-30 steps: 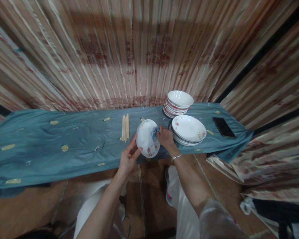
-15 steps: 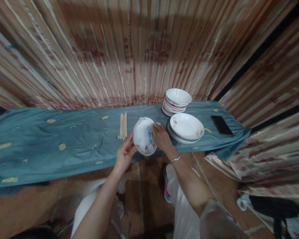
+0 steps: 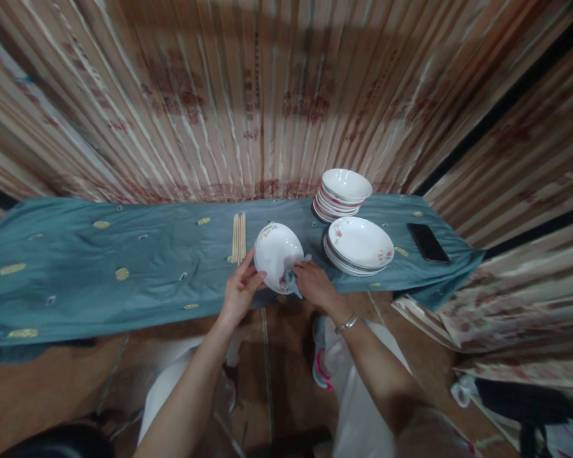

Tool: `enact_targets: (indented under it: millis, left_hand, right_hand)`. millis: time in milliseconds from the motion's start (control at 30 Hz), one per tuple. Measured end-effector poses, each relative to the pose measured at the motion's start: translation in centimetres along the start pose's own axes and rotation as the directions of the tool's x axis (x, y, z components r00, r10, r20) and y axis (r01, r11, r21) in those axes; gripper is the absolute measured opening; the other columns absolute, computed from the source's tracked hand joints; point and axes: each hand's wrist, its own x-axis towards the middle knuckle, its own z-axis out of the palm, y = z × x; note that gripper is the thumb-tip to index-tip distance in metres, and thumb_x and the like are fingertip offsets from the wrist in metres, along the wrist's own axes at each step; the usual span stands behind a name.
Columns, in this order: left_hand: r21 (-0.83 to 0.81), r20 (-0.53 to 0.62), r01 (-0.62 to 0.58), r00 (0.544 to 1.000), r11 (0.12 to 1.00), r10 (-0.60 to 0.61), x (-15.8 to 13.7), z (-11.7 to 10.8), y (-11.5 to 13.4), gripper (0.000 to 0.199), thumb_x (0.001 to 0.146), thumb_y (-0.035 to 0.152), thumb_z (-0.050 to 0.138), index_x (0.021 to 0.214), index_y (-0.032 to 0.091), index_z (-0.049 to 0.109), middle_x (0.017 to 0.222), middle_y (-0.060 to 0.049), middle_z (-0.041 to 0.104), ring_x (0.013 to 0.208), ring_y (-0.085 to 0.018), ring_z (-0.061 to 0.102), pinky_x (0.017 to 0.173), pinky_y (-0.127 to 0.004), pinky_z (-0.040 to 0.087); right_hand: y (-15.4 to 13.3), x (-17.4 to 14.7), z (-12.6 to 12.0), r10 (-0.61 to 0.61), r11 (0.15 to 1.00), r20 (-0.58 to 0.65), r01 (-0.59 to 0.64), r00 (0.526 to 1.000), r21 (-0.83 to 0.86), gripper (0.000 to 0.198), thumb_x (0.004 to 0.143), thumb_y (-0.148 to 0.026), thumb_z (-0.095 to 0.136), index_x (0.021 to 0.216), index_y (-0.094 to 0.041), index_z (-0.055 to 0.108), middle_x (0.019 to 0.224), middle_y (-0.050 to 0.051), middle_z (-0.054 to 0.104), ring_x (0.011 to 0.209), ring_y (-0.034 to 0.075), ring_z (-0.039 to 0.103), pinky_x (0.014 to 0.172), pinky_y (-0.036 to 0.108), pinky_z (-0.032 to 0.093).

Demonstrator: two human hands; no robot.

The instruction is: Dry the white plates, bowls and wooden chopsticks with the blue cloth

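A white plate with small flowers on its rim is tilted above the cloth-covered table. My left hand grips the plate's left edge, thumb on the upper face. In my right hand is a bluish-grey cloth, pressed against the plate's lower right rim. The fingertips of that hand are partly hidden by the cloth. Just right of it stands a stack of flowered plates, with a stack of white bowls behind. Several wooden chopsticks lie side by side left of the plate.
A black phone lies on the right part of the table. The table has a teal patterned cover and its front edge runs close to my knees. Pleated curtains hang behind and to the right. A dark bag rests at lower right.
My right hand and the cloth have moved down along the plate's right side, from the middle right to the lower right rim. The left hand keeps its hold.
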Motion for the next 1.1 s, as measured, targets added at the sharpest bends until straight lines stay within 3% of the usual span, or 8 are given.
enact_targets:
  millis: [267, 500, 633, 867, 967, 1100]
  left_hand:
    - [-0.017, -0.008, 0.011, 1.000, 1.000, -0.011, 0.1, -0.2, -0.4, 0.081, 0.064, 0.036, 0.078, 0.137, 0.025, 0.047, 0.104, -0.005, 0.071, 0.083, -0.019, 0.067, 0.070, -0.029, 0.056]
    - [-0.030, -0.089, -0.008, 0.996, 1.000, 0.005, 0.0, -0.1, -0.1, 0.057, 0.072, 0.047, 0.070, 0.124, 0.024, 0.062, 0.120, -0.007, 0.065, 0.102, -0.025, 0.063, 0.069, -0.029, 0.058]
    - [-0.050, -0.085, -0.003, 0.996, 0.999, -0.001, -0.1, -0.2, -0.1, 0.052, 0.076, 0.047, 0.067, 0.122, 0.023, 0.064, 0.124, -0.008, 0.063, 0.104, -0.025, 0.063, 0.065, -0.026, 0.057]
    - [-0.136, -0.027, -0.001, 1.000, 0.991, -0.002, 0.2, -0.1, -0.7, 0.056, 0.067, 0.044, 0.074, 0.118, 0.021, 0.066, 0.108, -0.010, 0.070, 0.092, -0.027, 0.068, 0.070, -0.037, 0.058]
    - [-0.157, -0.039, -0.014, 0.999, 0.988, 0.007, 0.2, -0.2, -0.9, 0.048, 0.065, 0.039, 0.076, 0.108, 0.021, 0.070, 0.102, -0.008, 0.070, 0.086, -0.026, 0.068, 0.069, -0.038, 0.058]
    - [-0.126, -0.044, -0.033, 0.999, 0.991, 0.028, 0.1, -0.5, -1.1, 0.039, 0.068, 0.034, 0.072, 0.105, 0.020, 0.071, 0.109, -0.007, 0.069, 0.086, -0.023, 0.068, 0.070, -0.035, 0.057]
  right_hand:
    - [-2.3, -1.3, -1.9, -0.046, 0.986, 0.095, 0.030, 0.994, 0.165, 0.028, 0.089, -0.010, 0.041, 0.096, -0.016, 0.067, 0.095, 0.010, 0.071, 0.090, 0.021, 0.064, 0.079, 0.029, 0.046]
    - [-5.1, -0.6, -2.3, -0.063, 0.889, -0.081, 0.093, 0.995, 0.449, 0.028, 0.090, -0.015, 0.041, 0.110, -0.016, 0.062, 0.105, 0.009, 0.069, 0.096, 0.020, 0.064, 0.084, 0.028, 0.046]
    - [-6.0, 0.9, -2.0, 0.025, 0.834, -0.213, 0.097, 0.977, 0.543, 0.029, 0.086, -0.014, 0.046, 0.111, -0.016, 0.061, 0.109, 0.010, 0.068, 0.100, 0.022, 0.063, 0.088, 0.032, 0.046]
    - [-6.0, 4.0, -1.5, 0.263, 0.710, -0.336, 0.054, 0.904, 0.702, 0.028, 0.088, -0.021, 0.048, 0.111, -0.017, 0.062, 0.110, 0.009, 0.069, 0.099, 0.021, 0.064, 0.086, 0.030, 0.048]
    - [-6.1, 4.6, -1.8, 0.217, 0.718, -0.315, 0.068, 0.924, 0.693, 0.028, 0.093, -0.027, 0.041, 0.108, -0.019, 0.064, 0.108, 0.007, 0.069, 0.100, 0.019, 0.064, 0.086, 0.028, 0.047]
    - [-6.3, 4.1, -2.7, 0.092, 0.794, -0.271, 0.094, 0.958, 0.601, 0.025, 0.092, -0.031, 0.048, 0.105, -0.017, 0.065, 0.102, 0.008, 0.070, 0.093, 0.019, 0.065, 0.083, 0.027, 0.047]
